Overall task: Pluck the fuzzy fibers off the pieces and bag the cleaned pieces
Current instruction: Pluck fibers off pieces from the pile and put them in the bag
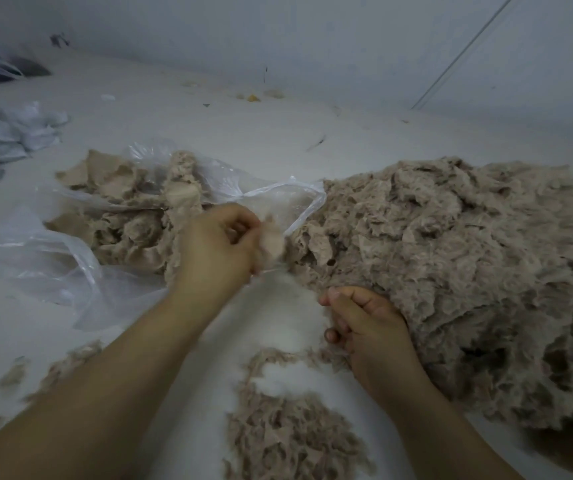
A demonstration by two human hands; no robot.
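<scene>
— What's on the white surface (278, 133) over there?

— A big heap of fuzzy beige-brown pieces (451, 271), ragged, matted, torn-edged, filling the right side. A smaller, flatter scatter of the same beige scraps (288, 434) lies close in front of the person, with a puff of white fluffy fibre (288, 327) just above it, between the two hands.

— And the bag?

— A thin clear plastic bag (70, 271), crinkled and glossy, lies slumped open on the left. Inside it sit smoother-looking pale beige pieces (129, 206), folded and crumpled. Its mouth reaches toward the big heap, nearly touching it.

— Hands?

— The left hand (219, 247) is raised near the bag's mouth, back of the hand toward us, fingers curled in, pinching a small pale beige piece (273, 242). It's blurred, so I can't make out the edges. The forearm runs in from the lower left.

— The right one?

— The right hand (364, 327) sits low against the edge of the big heap, fingers curled and bunched, thumb tucked across. It's touching the white fluff, but whether it actually grips any, I can't tell.

— Anything further back?

— Crumpled bluish-white plastic bags (8, 133) at the far left, and small yellowish bits (254, 97) by the pale wall (347, 46).
</scene>
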